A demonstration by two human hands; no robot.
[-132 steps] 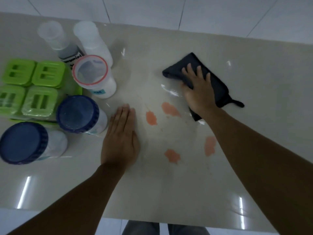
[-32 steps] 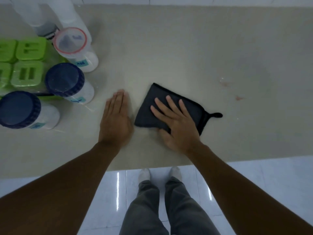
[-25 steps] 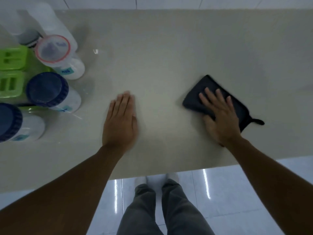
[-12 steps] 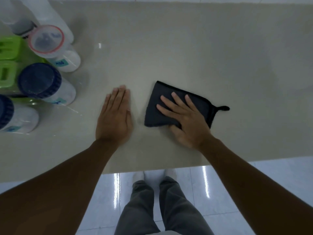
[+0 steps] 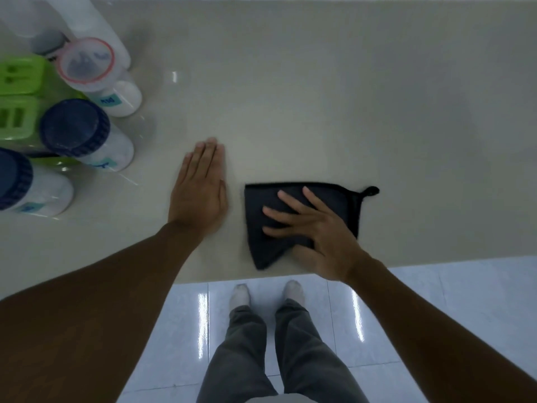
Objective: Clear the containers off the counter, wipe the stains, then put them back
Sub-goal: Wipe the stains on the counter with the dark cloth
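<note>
A black cloth (image 5: 257, 216) with a hanging loop lies on the beige counter (image 5: 319, 97) close to its front edge. My right hand (image 5: 316, 231) presses down on it with fingers spread. My left hand (image 5: 200, 190) rests flat on the counter just left of the cloth, fingers together, holding nothing. The containers stand grouped at the left: two blue-lidded jars (image 5: 75, 128) (image 5: 11, 175), a red-rimmed jar (image 5: 85, 61), green-lidded boxes (image 5: 17, 74) and tall white bottles (image 5: 87, 16). I see no stains on the counter surface.
The counter's front edge (image 5: 436, 258) runs just below my hands. Beyond it are a glossy white tiled floor (image 5: 436, 301) and my legs (image 5: 261, 344) in grey trousers. The counter stretches bare to the right and back.
The orange stains seen five seconds ago are gone. My right hand has swept the cloth right and back left, and now drags it nearer the front edge. My left hand stays put.
</note>
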